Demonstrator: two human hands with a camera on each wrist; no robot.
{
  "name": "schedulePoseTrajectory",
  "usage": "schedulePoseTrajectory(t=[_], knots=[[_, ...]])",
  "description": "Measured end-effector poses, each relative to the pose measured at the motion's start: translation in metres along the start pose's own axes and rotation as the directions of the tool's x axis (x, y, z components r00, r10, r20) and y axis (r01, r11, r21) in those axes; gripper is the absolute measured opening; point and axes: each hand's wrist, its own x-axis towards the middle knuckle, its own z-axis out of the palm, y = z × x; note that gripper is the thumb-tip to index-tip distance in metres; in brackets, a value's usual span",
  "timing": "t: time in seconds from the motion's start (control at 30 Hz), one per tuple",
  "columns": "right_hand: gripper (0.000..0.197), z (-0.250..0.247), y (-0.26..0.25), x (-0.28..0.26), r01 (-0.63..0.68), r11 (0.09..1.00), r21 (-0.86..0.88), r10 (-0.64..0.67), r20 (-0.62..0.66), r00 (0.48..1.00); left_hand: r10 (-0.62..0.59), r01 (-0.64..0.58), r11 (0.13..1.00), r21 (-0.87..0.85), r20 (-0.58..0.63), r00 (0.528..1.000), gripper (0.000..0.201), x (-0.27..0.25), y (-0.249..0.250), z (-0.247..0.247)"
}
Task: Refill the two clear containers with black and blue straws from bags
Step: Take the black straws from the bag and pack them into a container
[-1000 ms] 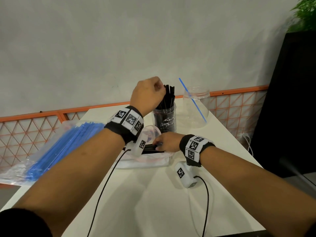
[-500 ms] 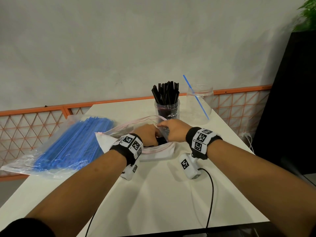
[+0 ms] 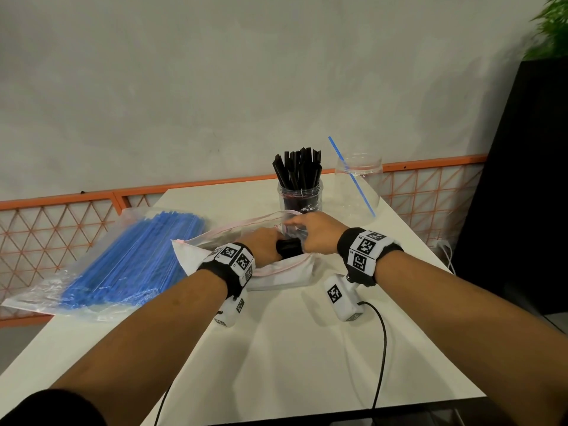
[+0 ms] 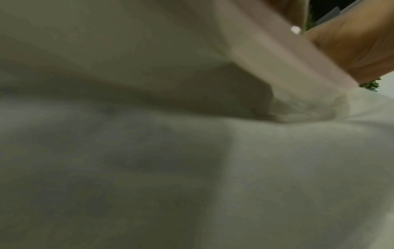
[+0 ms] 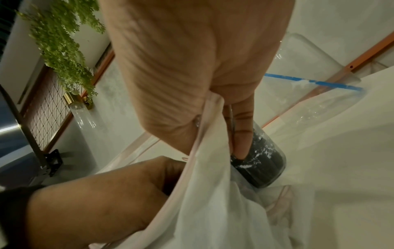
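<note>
Reaching forward over the white table [image 3: 292, 348], both forearms meet at a clear zip bag [image 3: 276, 272] that lies near the middle of the tabletop. Each wrist wears a black band with printed square markers and a small white camera box hanging under it, with a black cable running back toward the person.

The left hand [image 3: 264, 245] is inside the mouth of the bag, and its fingers are curled around a bundle of black straws [image 3: 289, 249]; only the dark end of the bundle shows between the two hands. The right hand [image 3: 313, 238] pinches the upper edge of the bag between thumb and fingers and lifts it, so the mouth stays wide. In the right wrist view the pink zip strip [image 5: 200, 134] passes between the thumb and the fingers [image 5: 243, 134]. The left wrist view is blurred and shows mostly bag plastic.

To the left, a second bag full of blue straws [image 3: 135, 259] lies flat and partly hangs over the table edge.

Just behind the hands stands a clear jar [image 3: 299, 198] already packed with upright black straws. Beside it on the right stands a larger clear container [image 3: 358, 186] with one single blue straw [image 3: 352, 176] leaning in it. Behind the table there is an orange lattice railing [image 3: 61, 229] and a grey wall [image 3: 215, 87].
</note>
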Motion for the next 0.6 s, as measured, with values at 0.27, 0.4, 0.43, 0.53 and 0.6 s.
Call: schedulePoseTrajectory(t=[0.27, 0.4, 0.43, 0.53, 0.6], knots=[[0.044, 0.01, 0.006, 0.004, -0.009, 0.996, 0.085, 0.009, -0.005, 1.0, 0.044, -0.15, 0.928, -0.342, -0.299, 0.953, 0.017, -0.02, -0.002, -0.026], [0.052, 0.016, 0.0, 0.003, 0.025, 0.998, -0.063, -0.017, 0.123, 0.992, -0.008, -0.28, 0.689, -0.669, -0.393, 0.92, 0.013, -0.033, 0.012, -0.045], [0.054, 0.018, -0.002, 0.002, 0.034, 0.993, -0.11, -0.017, 0.155, 0.988, 0.003, -0.327, 0.6, -0.73, -0.407, 0.913, 0.012, -0.037, 0.017, -0.051], [0.056, 0.028, -0.007, 0.004, 0.047, 0.975, -0.215, 0.0, 0.217, 0.976, 0.039, -0.44, 0.387, -0.81, -0.462, 0.886, 0.015, -0.048, 0.03, -0.069], [0.055, 0.029, -0.008, 0.005, 0.018, 0.975, -0.221, 0.031, 0.22, 0.975, 0.034, -0.498, 0.272, -0.824, -0.509, 0.86, 0.016, -0.054, 0.04, -0.08]])
